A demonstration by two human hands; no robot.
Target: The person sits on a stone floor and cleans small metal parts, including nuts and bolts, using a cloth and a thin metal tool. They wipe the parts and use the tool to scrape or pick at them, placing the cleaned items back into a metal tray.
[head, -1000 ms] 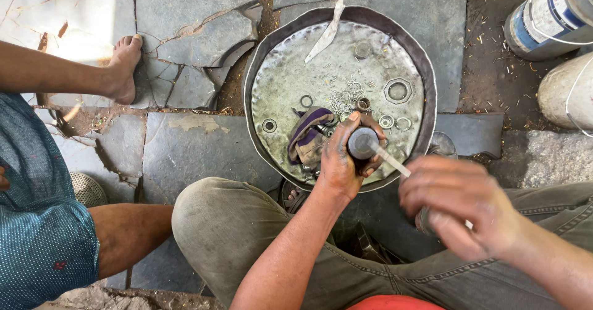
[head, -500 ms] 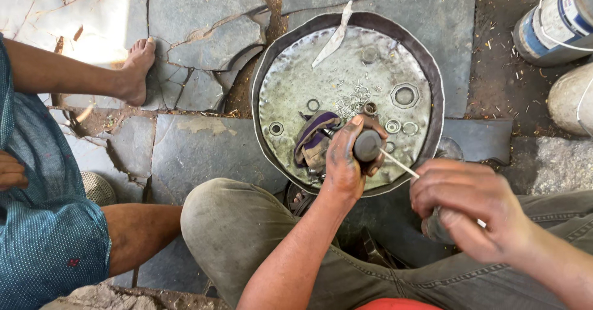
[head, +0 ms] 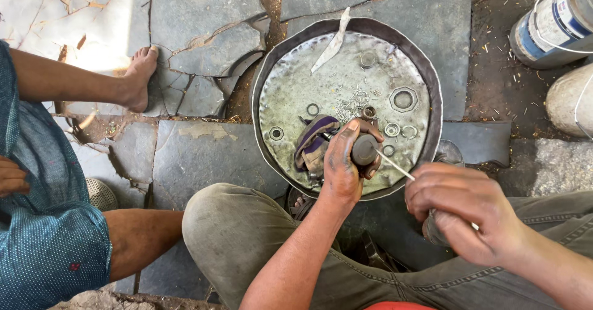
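The left hand (head: 341,165) was wrapped around a dark round metal part (head: 364,149), fingers curled over it and thumb pressed on its near side, holding it just above the near rim of a big round metal tray (head: 272,100). The right hand (head: 463,214) sat at about four o'clock from that part, fingers pressed together, pinching the end of a thin pale rod (head: 395,165) whose tip reached up to the part at ten o'clock. A crumpled purple and tan rag (head: 312,143) lay on the tray, touching the left hand at nine o'clock.

Nuts, rings and washers (head: 403,99) were scattered across the tray from twelve to three o'clock, with a pale strip (head: 332,41) leaning over its far rim. Another person's bare foot (head: 139,78) rested on the cracked stone floor (head: 197,155) well to nine o'clock. A blue and white can (head: 550,26) stood at two o'clock.
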